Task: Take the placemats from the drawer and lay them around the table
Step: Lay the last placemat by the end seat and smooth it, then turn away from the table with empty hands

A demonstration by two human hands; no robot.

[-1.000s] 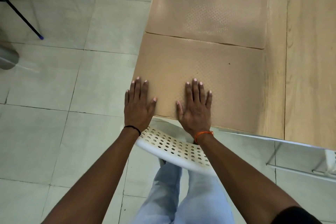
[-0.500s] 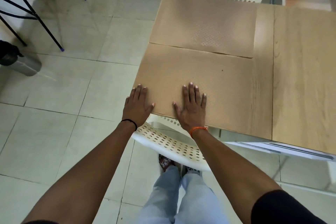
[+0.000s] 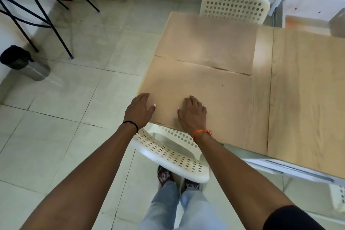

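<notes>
Both hands rest on the near placemat (image 3: 197, 95), which lies flat at the corner of the wooden table (image 3: 306, 87). The left hand (image 3: 139, 111) sits at the mat's left near corner, fingers curled downward over the surface and thumb stretched toward the other hand, gripping nothing. The right hand (image 3: 193, 113) lies just to the right of it, well inside the mat's near edge, its fingers likewise bent and loosely spread, palm down, also holding nothing (whether the fingertips press or only touch cannot be told). A black band (image 3: 130, 124) circles the left wrist and an orange thread (image 3: 202, 132) the right.

Beyond the fingers, a second placemat (image 3: 207, 43) lies on the table, its near edge overlapping the far edge of the first one. Past that stands a white perforated chair (image 3: 235, 7). Directly under the wrists, another white chair (image 3: 168, 153) shows its holed backrest, tucked against the table edge. Below it are the person's light blue trouser legs (image 3: 179, 209). Far to the left of the left hand, a grey bottle with a black cap (image 3: 24, 63) lies on the tiled floor (image 3: 61, 136), near black metal legs (image 3: 46, 18).
</notes>
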